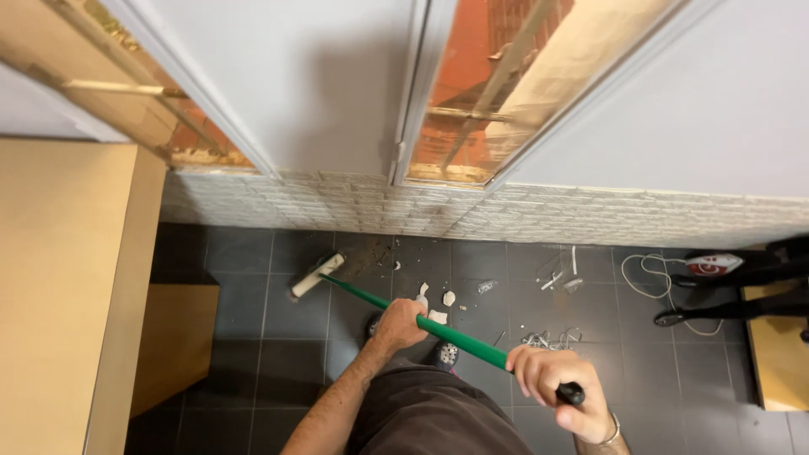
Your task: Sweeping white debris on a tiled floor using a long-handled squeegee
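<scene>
At the far left of the frame stands a pale wooden cabinet, flat-topped and smooth, with a lower tan panel beside it. Right of it, on the dark grey square floor tiles, lies the white broom head, a narrow block angled toward the base of the wall. From it the green broom handle runs as a slim, glossy rod diagonally down to the lower right, ending in a black cap.

The left hand, in the lower middle, comes up from a bare forearm stretched forward from the bottom edge; its fingers are curled tightly round the middle of the handle, knuckles up. Just beyond it, pale chips of debris lie scattered on the tiles, and a dark shoe shows under the handle.

The right hand, lower right, is bent at the wrist with a thin metal bracelet on it; it is clenched round the handle's upper end, close to the black cap.

Further right, bits of tangled wire lie on the floor, then a looped white cord near the right edge. Across the middle runs a white, rough brick-textured wall strip beneath glazed door panels.
</scene>
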